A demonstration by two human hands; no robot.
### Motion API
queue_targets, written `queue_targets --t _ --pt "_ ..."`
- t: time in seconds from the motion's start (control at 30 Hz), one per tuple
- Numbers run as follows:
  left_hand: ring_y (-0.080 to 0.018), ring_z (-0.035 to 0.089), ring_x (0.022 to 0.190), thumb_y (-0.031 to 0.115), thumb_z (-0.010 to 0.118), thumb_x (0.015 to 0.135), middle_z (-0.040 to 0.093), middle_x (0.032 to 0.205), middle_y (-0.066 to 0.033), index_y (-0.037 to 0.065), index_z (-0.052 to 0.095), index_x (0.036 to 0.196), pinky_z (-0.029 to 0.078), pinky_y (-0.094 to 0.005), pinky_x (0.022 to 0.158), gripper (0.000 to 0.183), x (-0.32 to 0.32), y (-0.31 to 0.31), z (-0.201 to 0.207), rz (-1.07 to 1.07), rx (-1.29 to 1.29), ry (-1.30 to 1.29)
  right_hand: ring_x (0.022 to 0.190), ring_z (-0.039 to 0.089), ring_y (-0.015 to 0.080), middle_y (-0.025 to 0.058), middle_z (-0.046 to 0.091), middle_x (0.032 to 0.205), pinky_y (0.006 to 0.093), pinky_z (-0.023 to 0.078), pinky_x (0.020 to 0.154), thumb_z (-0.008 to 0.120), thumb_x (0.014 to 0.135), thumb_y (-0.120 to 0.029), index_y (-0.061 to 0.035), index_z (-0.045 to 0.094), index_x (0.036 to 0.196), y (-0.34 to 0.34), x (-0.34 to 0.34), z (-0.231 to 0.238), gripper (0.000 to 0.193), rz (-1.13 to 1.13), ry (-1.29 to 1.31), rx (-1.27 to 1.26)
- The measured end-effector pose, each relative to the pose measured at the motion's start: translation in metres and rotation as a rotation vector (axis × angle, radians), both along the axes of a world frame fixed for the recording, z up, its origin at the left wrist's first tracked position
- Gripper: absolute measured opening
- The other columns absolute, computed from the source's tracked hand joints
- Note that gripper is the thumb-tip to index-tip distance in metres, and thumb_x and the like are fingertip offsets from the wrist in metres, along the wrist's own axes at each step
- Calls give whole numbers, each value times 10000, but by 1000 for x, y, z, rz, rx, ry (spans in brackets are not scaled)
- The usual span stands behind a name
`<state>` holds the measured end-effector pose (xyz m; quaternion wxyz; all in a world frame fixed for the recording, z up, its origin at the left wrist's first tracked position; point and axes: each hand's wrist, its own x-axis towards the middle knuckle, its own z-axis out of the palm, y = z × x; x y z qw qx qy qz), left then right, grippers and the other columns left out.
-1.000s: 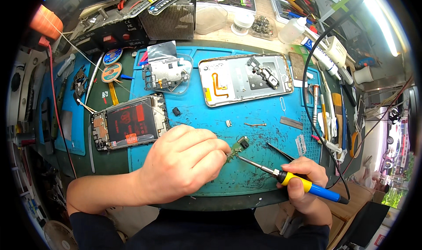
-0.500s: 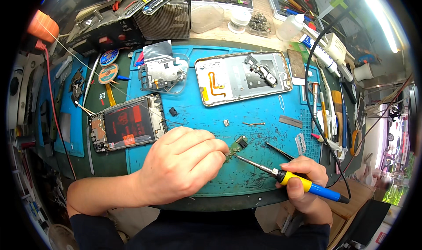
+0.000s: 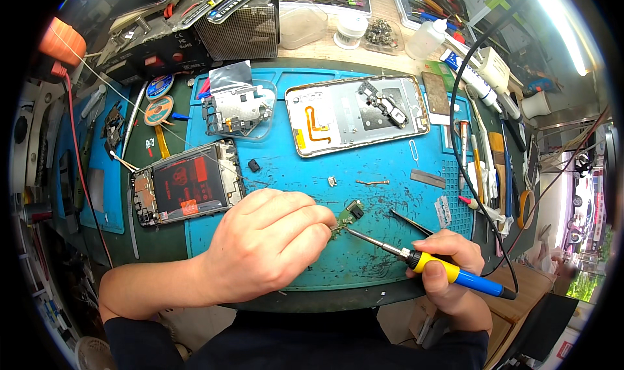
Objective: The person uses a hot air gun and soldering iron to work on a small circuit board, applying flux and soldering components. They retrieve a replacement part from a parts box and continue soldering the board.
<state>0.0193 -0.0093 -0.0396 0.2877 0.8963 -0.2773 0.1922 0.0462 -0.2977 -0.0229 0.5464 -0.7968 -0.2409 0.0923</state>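
My right hand is closed around a soldering iron with a yellow and blue handle. Its tip touches or nearly touches a small green circuit board on the blue mat. A pair of dark tweezers reaches out from beneath that hand's fingers; whether it is gripped too, I cannot tell. My left hand is closed in a pinch at the board's near left edge. Its knuckles hide whatever lies between the fingertips.
Left on the blue mat lies an opened phone; farther back are a phone back housing and a clear tray of metal parts. A black cable loops down the right side. Solder spools stand at far left.
Both hands, the iron and the board hold nearly the same places. The whole picture has shifted very slightly left.
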Motion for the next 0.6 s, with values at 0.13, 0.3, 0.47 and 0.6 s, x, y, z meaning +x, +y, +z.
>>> queue_targets --t 0.13,0.3,0.47,0.6 --pt "-203 693 864 -22 781 672 720 945 -19 56 634 842 512 -323 692 238 0 0 0 0 5 -3 673 703 193 103 726 784 281 542 622 756 934 -304 -27 721 1034 0 0 0 296 -6 2 0" --pt "-206 695 866 -23 782 677 719 945 -22 55 633 845 517 -327 698 237 0 0 -1 -2 4 -1 681 705 197 104 727 794 286 545 624 756 933 -298 -31 719 1040 -1 0 0 291 3 4 -7" --pt "-208 695 868 -21 786 681 719 947 -23 55 633 848 518 -327 699 239 0 0 0 -5 6 2 694 708 200 105 728 809 289 547 627 758 932 -292 -33 714 1056 -1 0 2 290 13 24 -27" --pt "-209 695 873 -18 788 682 719 949 -23 55 634 854 521 -329 705 242 0 1 0 -8 12 -2 695 710 199 105 729 807 289 549 631 756 934 -286 -32 713 1056 -2 1 1 285 23 8 -23"
